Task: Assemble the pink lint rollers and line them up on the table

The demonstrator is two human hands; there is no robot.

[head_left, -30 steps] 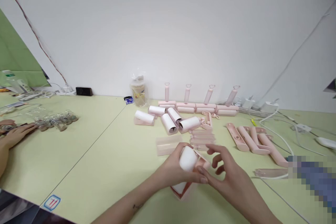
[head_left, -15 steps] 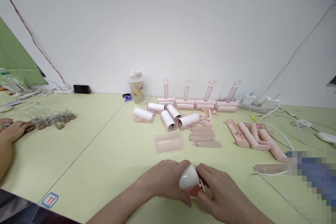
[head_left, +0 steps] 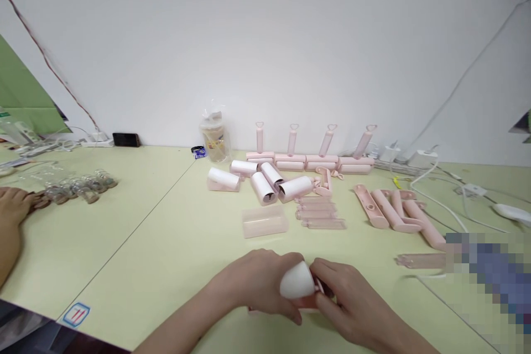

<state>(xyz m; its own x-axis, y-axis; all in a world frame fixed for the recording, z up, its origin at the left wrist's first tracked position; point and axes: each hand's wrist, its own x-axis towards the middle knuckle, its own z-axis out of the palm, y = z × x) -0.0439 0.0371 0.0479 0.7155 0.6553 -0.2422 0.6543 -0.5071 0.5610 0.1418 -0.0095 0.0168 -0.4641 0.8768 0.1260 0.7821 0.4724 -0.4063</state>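
Near the table's front edge I hold a lint roller with both hands. Its white paper roll (head_left: 296, 281) shows between my hands, with a pink plastic holder (head_left: 307, 302) partly visible beneath it. My left hand (head_left: 265, 282) is wrapped round the roll's left part, thumb in front. At the right end my right hand (head_left: 346, 298) pinches a small pink piece, mostly hidden by its fingers. Beyond my hands lie a clear pink cover (head_left: 264, 222), several clear pink tubes (head_left: 321, 214) and several white rolls (head_left: 264, 187).
Pink rollers with upright heart-topped handles (head_left: 292, 141) line the wall. Pink casings (head_left: 394, 211) lie right, near white cables (head_left: 452, 204). A bagged cup (head_left: 215, 138) and a phone (head_left: 126, 139) stand behind. Another person's hand (head_left: 14, 204) is at left, beside small glass jars (head_left: 81, 187).
The view has shifted slightly. Both my hands keep their grip on the roller, with the white roll turned a little. The other person's hand has moved slightly left.
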